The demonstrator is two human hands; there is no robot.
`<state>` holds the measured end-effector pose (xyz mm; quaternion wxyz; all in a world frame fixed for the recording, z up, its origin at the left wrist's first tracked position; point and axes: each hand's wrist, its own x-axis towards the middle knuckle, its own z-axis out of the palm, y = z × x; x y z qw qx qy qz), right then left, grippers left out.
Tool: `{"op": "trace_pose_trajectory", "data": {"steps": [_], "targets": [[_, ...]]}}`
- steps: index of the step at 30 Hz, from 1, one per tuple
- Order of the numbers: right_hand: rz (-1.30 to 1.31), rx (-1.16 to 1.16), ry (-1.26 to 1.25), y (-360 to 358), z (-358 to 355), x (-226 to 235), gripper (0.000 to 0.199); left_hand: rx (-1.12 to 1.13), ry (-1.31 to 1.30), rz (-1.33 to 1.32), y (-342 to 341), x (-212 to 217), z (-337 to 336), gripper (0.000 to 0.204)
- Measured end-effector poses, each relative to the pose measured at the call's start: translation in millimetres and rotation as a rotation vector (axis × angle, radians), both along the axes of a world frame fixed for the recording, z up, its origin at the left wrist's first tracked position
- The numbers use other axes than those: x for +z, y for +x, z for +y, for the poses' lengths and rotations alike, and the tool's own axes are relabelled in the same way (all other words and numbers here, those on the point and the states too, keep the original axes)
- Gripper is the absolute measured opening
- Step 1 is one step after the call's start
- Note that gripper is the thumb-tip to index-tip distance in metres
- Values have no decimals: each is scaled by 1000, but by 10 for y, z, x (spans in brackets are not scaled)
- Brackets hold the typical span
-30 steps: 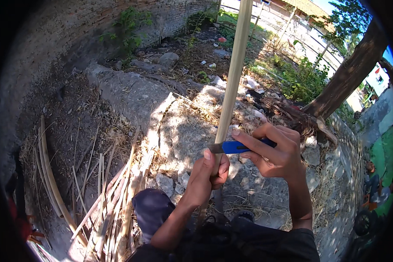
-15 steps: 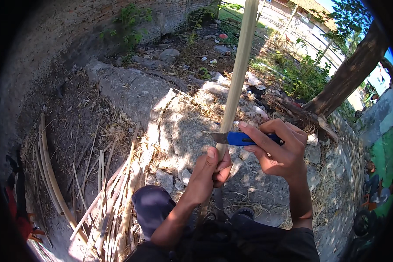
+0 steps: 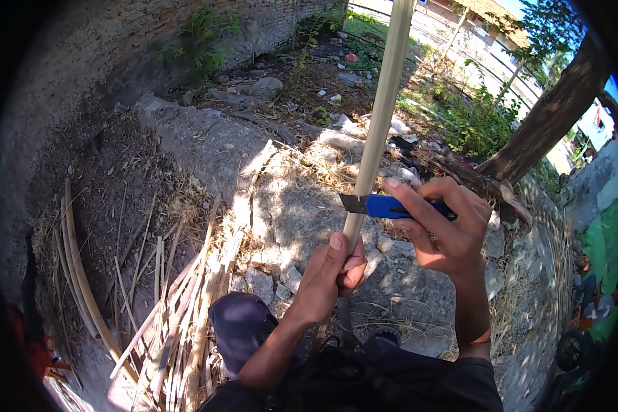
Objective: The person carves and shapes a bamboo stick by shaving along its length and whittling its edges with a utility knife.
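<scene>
Fingers (image 3: 350, 264) of the left hand (image 3: 329, 278) are wrapped tight around a pale, smooth bamboo pole (image 3: 381, 117), with the thumb laid flat up its shaft. The pole is straight and round, yellowish-cream, and rises from the fist steeply up past the top edge of the view. The right hand (image 3: 443, 230) is closed on a blue-handled utility knife (image 3: 391, 206); its forefinger stretches along the top of the handle and the other fingers curl beneath. The knife lies nearly level, and its short grey blade touches the pole's right side just above the left fist.

Both forearms come up from the lower edge, the left bent inward at the wrist, the right rising almost straight with the wrist cocked toward the pole. Below them are dark trousers and a dark shoe (image 3: 244, 326).

Around them the ground is cracked grey concrete (image 3: 281, 206) with loose stones, dry straw and dappled sun. Thin split bamboo strips (image 3: 178, 302) lie in a loose heap at the left, flat and fibrous, beside longer curved pieces. A rough brick wall (image 3: 151, 41) and a leaning tree trunk (image 3: 549, 117) stand behind.

Against half a second ago, the knife sits a little lower on the pole, closer to the left thumb, and the pole leans much as it did.
</scene>
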<state>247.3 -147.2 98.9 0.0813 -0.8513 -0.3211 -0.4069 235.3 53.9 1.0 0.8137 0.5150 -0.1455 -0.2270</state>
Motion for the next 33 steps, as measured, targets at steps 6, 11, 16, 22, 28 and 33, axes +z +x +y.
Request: {"op": "trace_pose_trajectory", "data": {"steps": [6,11,16,22,28,33], "targets": [[-49,-41,-44,19,-11,40,49,26,34,1,-14,18,-12,66],[-60,-82,-99,14,-14,74,49,4,16,-8,4,28,8,67],[-77,-82,-85,35,-2,97,50,47,5,-28,6,24,-8,67],[-46,-125,-45,86,-44,299,41,1,17,-60,-14,-35,-50,66],[-132,-180,47,259,-141,477,38,26,58,-84,-8,-47,-132,66],[-205,-302,197,645,-620,953,29,1,81,-95,-64,-89,-212,65]]}}
